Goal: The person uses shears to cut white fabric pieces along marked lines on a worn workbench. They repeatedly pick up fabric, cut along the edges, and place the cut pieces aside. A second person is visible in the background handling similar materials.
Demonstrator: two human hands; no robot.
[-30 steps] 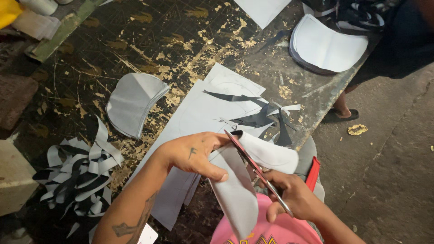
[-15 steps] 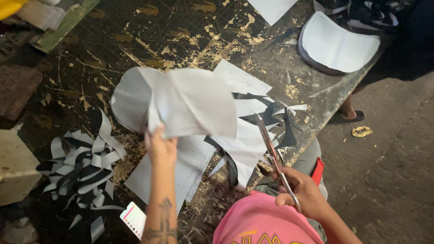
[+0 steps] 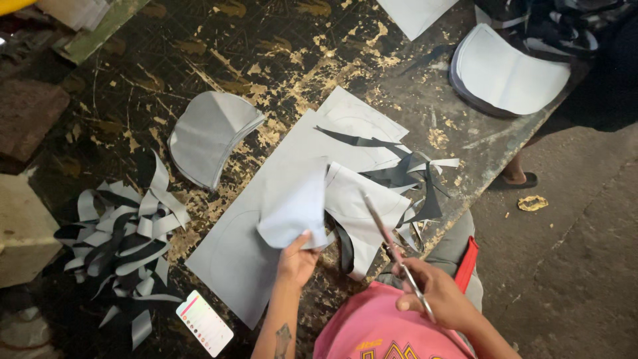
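Left hand [image 3: 297,260]: fingers pinched on the lower edge of a cut grey piece [image 3: 294,203], lifted just above the large grey sheet [image 3: 266,226]
Right hand [image 3: 432,299]: fist closed round the scissors [image 3: 392,249]; blades pressed together, pointing up-left over the sheet, touching nothing as far as can be told
Left of the hands: heap of grey strips [image 3: 123,236]; phone [image 3: 205,322] at the table edge; stack of cut pieces [image 3: 209,136]
Table [image 3: 219,46]: dark, badly chipped
Right: offcut tangle [image 3: 409,173]; second stack [image 3: 508,70]
Handling, as judged: keep a flat pinch so the piece does not crease; hold the blades closed and away from the left fingers
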